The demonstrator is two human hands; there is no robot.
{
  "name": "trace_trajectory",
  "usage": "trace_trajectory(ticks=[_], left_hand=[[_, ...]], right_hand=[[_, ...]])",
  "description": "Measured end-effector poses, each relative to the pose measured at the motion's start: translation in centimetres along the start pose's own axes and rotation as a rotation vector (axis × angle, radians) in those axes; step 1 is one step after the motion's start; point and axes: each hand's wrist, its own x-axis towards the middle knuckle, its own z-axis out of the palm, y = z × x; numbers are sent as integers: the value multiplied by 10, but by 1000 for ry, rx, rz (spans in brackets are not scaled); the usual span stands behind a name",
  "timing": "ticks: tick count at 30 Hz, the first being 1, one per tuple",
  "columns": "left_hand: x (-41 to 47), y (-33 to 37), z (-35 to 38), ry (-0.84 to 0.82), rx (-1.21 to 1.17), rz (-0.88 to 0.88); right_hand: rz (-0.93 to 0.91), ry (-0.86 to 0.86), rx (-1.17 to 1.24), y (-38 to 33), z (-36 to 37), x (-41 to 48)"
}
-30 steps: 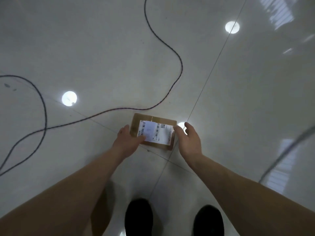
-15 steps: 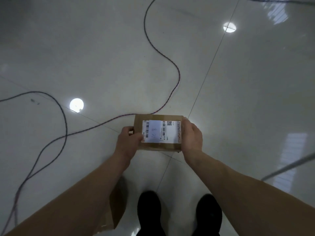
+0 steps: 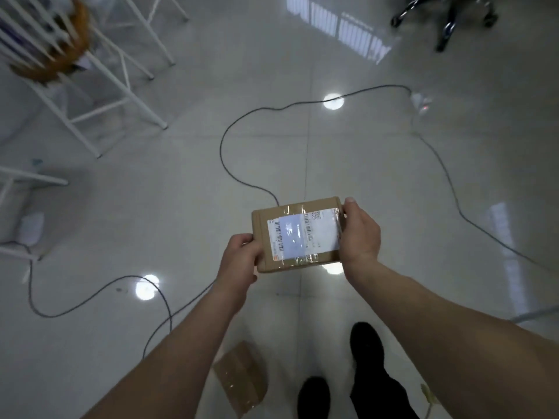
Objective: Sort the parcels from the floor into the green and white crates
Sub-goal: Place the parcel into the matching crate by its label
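Note:
I hold a brown cardboard parcel (image 3: 298, 234) with a white shipping label and clear tape, flat and label up, above the floor in front of me. My left hand (image 3: 240, 261) grips its left end, thumb on top. My right hand (image 3: 360, 234) grips its right end, fingers wrapped over the edge. A second taped brown parcel (image 3: 242, 381) lies on the floor near my feet, below my left forearm. No green or white crate is in view.
Thin dark cables (image 3: 230, 164) snake over the glossy grey tiles. White metal frame legs (image 3: 121, 86) stand at the upper left. An office chair base (image 3: 447, 16) shows at the top right. My black shoes (image 3: 366, 346) are at the bottom.
I have lifted the parcel higher and raised my view; the frame legs, chair base and the second parcel on the floor came into sight. Both hands kept their grip.

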Motion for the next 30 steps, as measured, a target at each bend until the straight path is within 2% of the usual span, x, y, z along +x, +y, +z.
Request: trace_trajectory(ticks=[7, 15, 23, 30], left_hand=[[-101, 88, 49, -254, 71, 254], [-242, 142, 134, -577, 69, 418], [-373, 145, 227, -812, 68, 502], [-523, 86, 332, -1008, 193, 567]], right_hand=[[-192, 233, 138, -116, -123, -74], [-347, 517, 196, -191, -290, -169], [-367, 722, 328, -199, -442, -251], [-422, 936, 457, -150, -624, -333]])
